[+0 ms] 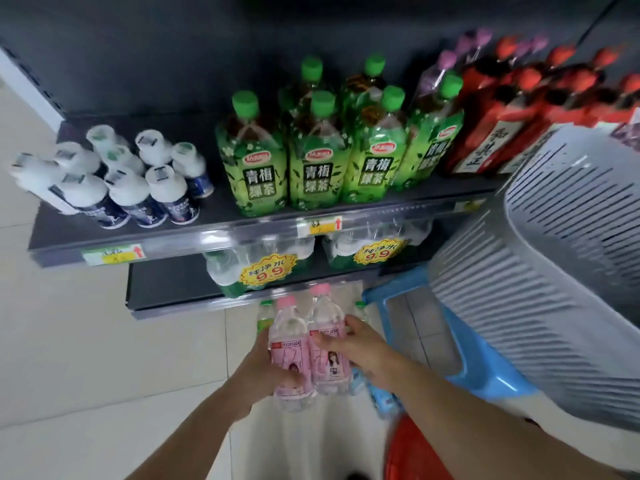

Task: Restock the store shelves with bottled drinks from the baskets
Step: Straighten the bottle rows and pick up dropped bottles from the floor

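Two clear bottles with pink caps and pink labels are held side by side below the shelves. My left hand (263, 372) grips the left pink bottle (289, 348) from the left. My right hand (356, 344) grips the right pink bottle (327, 348) from the right, thumb across its label. Under my hands more bottles show: a green-capped one (265, 318) and a blue-labelled one (381, 398); what holds them is hidden. A grey slotted basket (554, 271) stands at the right on a blue stool (481, 368).
The upper shelf (242, 225) carries white-capped dark blue bottles (138, 188) at the left, green tea bottles (315, 161) in the middle and red bottles (519, 109) at the right. Shrink-wrapped water packs (263, 268) sit on the lower shelf. A red object (412, 452) lies by my right forearm.
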Demonstrator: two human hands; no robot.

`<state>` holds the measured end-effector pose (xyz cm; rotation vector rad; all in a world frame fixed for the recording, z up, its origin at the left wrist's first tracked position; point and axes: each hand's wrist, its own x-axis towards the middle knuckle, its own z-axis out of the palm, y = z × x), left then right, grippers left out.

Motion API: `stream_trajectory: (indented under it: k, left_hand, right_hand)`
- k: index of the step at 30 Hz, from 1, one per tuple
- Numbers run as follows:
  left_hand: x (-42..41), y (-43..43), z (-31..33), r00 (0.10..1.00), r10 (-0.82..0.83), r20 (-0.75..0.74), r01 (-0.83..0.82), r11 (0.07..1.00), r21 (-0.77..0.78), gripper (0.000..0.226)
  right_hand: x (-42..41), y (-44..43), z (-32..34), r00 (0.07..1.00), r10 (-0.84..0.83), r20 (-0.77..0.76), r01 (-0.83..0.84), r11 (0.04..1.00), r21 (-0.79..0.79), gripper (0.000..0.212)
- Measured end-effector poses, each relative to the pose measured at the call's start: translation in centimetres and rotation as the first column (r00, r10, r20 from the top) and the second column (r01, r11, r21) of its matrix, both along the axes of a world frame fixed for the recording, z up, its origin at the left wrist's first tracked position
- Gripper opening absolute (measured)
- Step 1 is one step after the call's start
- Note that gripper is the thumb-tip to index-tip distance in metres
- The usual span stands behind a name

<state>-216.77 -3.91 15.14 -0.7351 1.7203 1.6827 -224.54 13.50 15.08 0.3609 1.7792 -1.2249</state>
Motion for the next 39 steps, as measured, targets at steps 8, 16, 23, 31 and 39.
stream_trajectory:
  k: [8,16,23,31,39]
  left_hand:
    - [0.1,-0.6,14.7,0.998,-0.004,-0.068,0.004,1.0,0.013,0.074]
    - [-1.1,-2.7,28.3,0.984,0.016,-0.175,-0.027,0.998,-0.058,0.036]
    - [-1.3,-6.3,38.2,0.955,0.051,-0.291,-0.065,0.997,-0.039,0.059]
    - [-0.6,-9.7,47.7,0.901,0.067,-0.429,-0.119,0.988,-0.095,0.056]
    - [0.2,-12.3,54.0,0.822,0.088,-0.563,-0.187,0.975,-0.119,0.054]
  right_hand:
    - [0.0,0.7,15.6,0.992,-0.012,-0.125,0.004,0.998,-0.065,0.06]
    - [-1.1,-0.9,28.9,0.972,-0.06,-0.227,0.016,0.982,-0.19,0.075]
    - [-1.6,-3.9,39.7,0.925,-0.063,-0.375,-0.032,0.97,-0.243,0.062]
    - [-1.8,-6.8,49.3,0.835,0.017,-0.55,-0.137,0.974,-0.178,0.05]
    - [-1.8,-9.7,55.6,0.7,0.049,-0.712,-0.238,0.956,-0.169,0.047]
